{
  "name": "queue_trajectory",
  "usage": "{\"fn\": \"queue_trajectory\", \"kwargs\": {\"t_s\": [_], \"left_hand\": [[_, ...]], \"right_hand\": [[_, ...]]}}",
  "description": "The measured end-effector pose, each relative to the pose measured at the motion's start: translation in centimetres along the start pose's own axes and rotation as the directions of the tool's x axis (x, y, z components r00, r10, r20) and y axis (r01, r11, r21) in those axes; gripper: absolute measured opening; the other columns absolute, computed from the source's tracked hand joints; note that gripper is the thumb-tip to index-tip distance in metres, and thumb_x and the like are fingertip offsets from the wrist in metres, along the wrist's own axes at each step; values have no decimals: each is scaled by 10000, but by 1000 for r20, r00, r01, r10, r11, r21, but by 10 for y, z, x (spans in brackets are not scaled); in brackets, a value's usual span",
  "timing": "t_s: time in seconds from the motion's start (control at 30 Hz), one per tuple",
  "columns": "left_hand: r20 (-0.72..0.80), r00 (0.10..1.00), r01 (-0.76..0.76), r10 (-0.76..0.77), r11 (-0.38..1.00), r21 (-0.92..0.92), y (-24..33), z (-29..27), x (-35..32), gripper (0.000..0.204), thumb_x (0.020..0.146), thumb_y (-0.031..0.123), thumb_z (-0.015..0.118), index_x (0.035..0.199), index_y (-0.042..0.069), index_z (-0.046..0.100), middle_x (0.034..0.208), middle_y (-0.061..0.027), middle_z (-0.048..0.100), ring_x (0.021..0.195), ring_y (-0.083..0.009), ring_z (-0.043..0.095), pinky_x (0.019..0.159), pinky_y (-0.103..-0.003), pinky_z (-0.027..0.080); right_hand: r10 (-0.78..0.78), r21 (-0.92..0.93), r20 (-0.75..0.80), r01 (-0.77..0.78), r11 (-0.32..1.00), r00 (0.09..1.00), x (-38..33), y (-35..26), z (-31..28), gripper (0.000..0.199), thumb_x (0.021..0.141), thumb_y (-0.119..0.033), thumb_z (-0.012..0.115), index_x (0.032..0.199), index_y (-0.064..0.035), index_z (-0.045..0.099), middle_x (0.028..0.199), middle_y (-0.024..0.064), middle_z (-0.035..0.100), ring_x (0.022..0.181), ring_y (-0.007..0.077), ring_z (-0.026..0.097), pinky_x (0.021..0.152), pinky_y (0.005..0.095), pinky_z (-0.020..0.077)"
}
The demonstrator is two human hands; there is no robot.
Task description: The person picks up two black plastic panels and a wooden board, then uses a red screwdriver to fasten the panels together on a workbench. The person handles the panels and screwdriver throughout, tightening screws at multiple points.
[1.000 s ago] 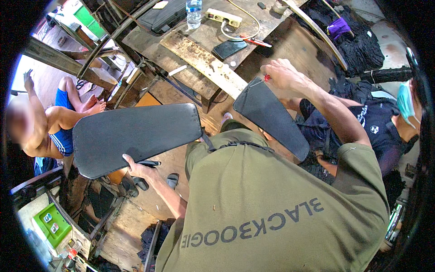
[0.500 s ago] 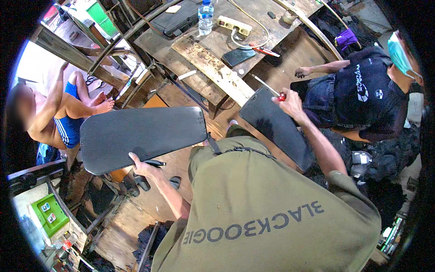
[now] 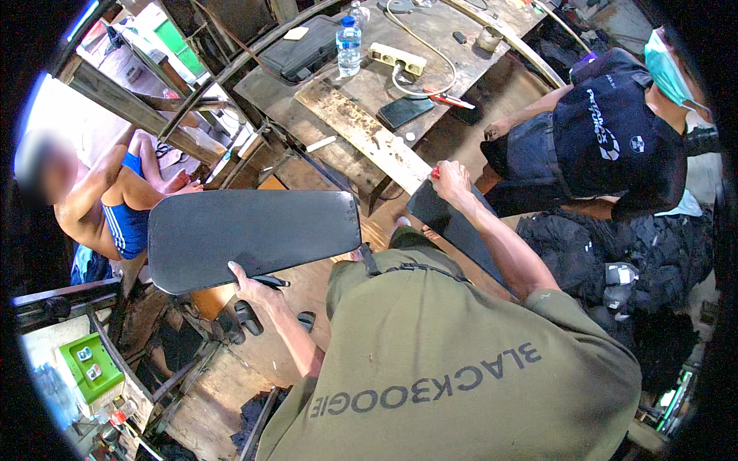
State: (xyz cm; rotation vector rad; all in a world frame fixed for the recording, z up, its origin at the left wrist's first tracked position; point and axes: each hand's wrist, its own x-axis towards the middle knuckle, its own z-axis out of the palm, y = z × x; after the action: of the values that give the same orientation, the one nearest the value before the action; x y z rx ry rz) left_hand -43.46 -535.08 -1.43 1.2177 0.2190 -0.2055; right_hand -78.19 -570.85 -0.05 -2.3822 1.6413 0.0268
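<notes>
My left hand (image 3: pixel 252 287) grips the lower edge of a dark, flat, round-cornered panel (image 3: pixel 254 234), with the thumb on its face. A slim black piece (image 3: pixel 271 282) shows beside those fingers; I cannot tell whether it belongs to the panel. My right hand (image 3: pixel 453 184) is closed round a screwdriver (image 3: pixel 436 174); only its red handle end shows, and the shaft is hidden. Beneath that hand and forearm lies a second dark panel (image 3: pixel 453 221), close to the end of a worn wooden plank (image 3: pixel 361 127).
A workbench (image 3: pixel 323 154) ahead carries a water bottle (image 3: pixel 349 50), a power strip (image 3: pixel 397 58) and a phone (image 3: pixel 405 112). At the right stands a co-worker (image 3: pixel 615 134) beside dark material (image 3: pixel 653 261). Another person (image 3: pixel 115 192) sits at the left. Sandals (image 3: pixel 247 317) lie on the floor.
My right hand has moved left and slightly down, and the screwdriver's shaft no longer shows. The left panel has shifted slightly right in view. The co-worker at the right leans nearer the bench.
</notes>
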Motion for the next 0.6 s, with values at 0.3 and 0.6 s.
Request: {"fn": "queue_trajectory", "kwargs": {"t_s": [0.3, 0.6], "left_hand": [[7, 999, -33, 33, 998, -54, -7, -5, -13, 432, 992, 351, 732, 1163, -41, 675, 1070, -117, 700, 891, -228, 657, 820, -378, 553], [-2, 1000, 1, -1, 1000, 16, -12, 19, -18, 455, 968, 312, 771, 1251, -19, 638, 1177, -103, 679, 988, -226, 647, 892, -395, 537]], "right_hand": [[-229, -62, 4, 229, 971, 973, 1, 4, -12, 182, 763, -72, 697, 939, -60, 739, 1015, 188, 727, 970, 426, 712, 826, 513, 576], [-300, 158, -283, 353, 922, 911, -22, 10, -10, 159, 769, -25, 662, 900, -65, 582, 891, 130, 598, 832, 414, 649, 685, 519, 502]]}}
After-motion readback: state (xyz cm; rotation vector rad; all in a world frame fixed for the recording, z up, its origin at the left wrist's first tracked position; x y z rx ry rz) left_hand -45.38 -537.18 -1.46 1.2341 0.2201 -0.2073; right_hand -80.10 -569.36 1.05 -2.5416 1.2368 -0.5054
